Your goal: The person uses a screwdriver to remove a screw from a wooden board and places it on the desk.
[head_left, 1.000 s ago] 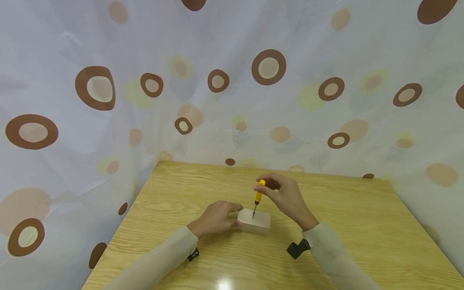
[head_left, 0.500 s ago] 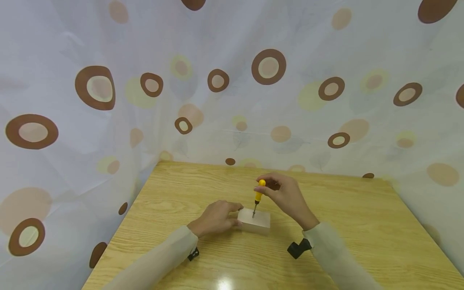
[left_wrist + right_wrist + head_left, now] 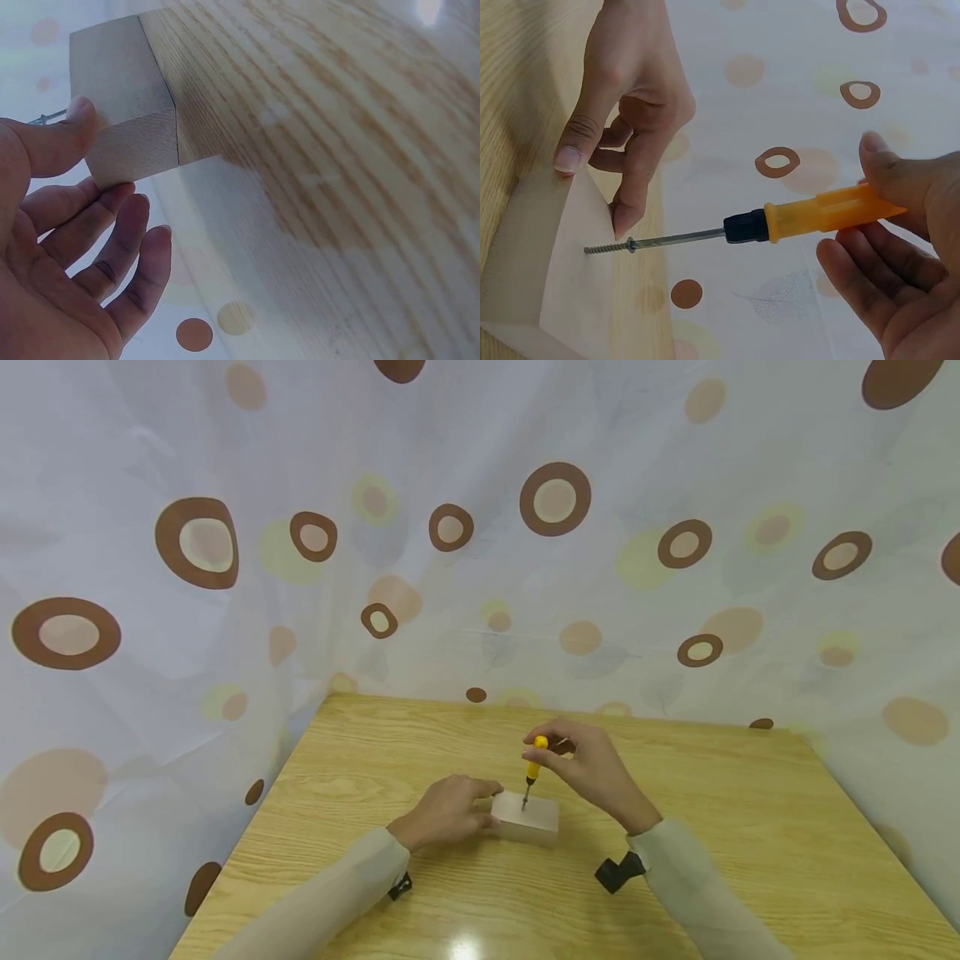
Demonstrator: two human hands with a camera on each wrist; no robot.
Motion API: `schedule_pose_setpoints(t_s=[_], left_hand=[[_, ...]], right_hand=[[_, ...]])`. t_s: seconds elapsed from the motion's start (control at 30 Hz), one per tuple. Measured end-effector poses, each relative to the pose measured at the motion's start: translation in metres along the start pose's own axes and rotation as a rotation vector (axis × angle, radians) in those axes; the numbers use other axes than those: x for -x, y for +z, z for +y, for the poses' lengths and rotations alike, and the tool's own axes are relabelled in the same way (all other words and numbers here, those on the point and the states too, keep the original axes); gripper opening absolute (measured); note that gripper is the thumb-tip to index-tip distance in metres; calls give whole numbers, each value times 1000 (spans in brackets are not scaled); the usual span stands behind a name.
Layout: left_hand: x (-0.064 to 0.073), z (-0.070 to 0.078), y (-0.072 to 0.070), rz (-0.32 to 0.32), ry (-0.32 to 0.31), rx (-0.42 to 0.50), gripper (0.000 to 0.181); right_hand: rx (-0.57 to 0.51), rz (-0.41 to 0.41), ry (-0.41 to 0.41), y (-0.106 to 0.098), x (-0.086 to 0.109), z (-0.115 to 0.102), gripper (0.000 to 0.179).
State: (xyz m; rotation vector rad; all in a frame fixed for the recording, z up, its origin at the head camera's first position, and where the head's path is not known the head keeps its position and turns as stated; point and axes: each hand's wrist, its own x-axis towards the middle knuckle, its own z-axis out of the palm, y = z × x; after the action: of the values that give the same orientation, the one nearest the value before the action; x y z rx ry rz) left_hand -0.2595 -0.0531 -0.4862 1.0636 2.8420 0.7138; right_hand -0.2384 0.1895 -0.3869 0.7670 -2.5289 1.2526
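Observation:
A pale wooden block (image 3: 534, 832) lies on the table, with a threaded screw (image 3: 609, 248) standing in its top face, much of the thread showing. My left hand (image 3: 446, 814) holds the block at its left end, thumb on the near side and fingertips on the far side. Above the block, my right hand (image 3: 592, 768) pinches the yellow handle of a screwdriver (image 3: 821, 214) between thumb and fingers. Its steel shaft runs down, slightly tilted, to the screw's head. In the left wrist view the thumb presses the block (image 3: 120, 71), and the other fingers curve loosely beneath.
The wood-grain table (image 3: 360, 743) reaches back to a pale curtain (image 3: 480, 568) with brown and cream circles, which also hangs on both sides. A black wrist camera (image 3: 619, 872) hangs beneath the right sleeve, and another dark one (image 3: 401, 886) beneath the left.
My right thumb and fingers have shifted slightly left around the screwdriver's handle, whose top leans a little less to the right. The left hand and the block stay in place.

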Motion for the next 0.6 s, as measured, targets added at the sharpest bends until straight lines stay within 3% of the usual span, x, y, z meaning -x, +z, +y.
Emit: schedule_pose_setpoints(t_s=[0.17, 0.33, 0.43, 0.6], left_hand=[[1, 1, 0, -5, 2, -1, 50], [1, 0, -1, -4, 2, -1, 50], [0, 0, -1, -2, 1, 2, 50], [0, -1, 0, -3, 4, 7, 50]], right_hand=[[13, 98, 38, 1, 3, 2, 20], [-35, 21, -39, -3, 1, 2, 17], [-61, -26, -35, -5, 0, 1, 19], [-35, 11, 11, -1, 0, 3, 21]])
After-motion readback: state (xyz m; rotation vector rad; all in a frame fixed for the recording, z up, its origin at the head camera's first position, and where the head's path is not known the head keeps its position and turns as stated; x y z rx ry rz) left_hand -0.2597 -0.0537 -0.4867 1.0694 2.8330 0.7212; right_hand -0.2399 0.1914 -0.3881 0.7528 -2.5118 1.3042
